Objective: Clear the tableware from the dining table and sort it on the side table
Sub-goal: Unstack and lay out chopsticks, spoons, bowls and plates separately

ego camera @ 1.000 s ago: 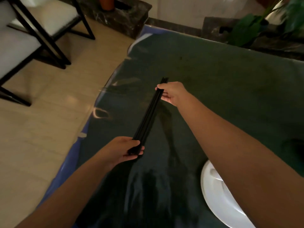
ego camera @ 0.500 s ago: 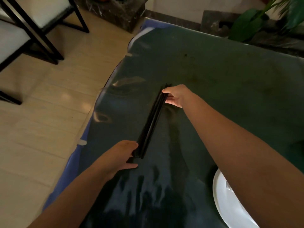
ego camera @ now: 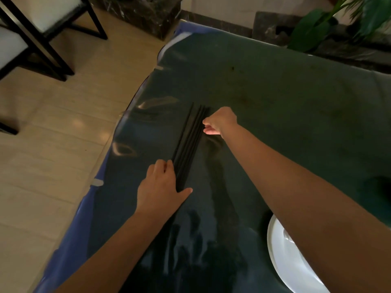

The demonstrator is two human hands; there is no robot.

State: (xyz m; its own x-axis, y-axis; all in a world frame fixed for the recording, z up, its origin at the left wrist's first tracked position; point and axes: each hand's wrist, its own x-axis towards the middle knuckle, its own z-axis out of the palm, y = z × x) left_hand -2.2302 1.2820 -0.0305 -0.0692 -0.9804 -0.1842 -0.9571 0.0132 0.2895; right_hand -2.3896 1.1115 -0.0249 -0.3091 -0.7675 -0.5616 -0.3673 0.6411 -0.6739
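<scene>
Bundle of thin black chopsticks (ego camera: 190,142), lifted a second ago, now lies flat between my hands; left hand (ego camera: 160,187) rests flat-fingered against near ends; right hand (ego camera: 220,121) curled, touching far ends; sorting done here.

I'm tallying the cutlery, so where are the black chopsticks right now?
The black chopsticks lie flat on the dark table near its left edge, between the left hand and right hand.

Home dining room, covered table (ego camera: 275,98), chairs (ego camera: 42,28), houseplant (ego camera: 330,22)
</scene>
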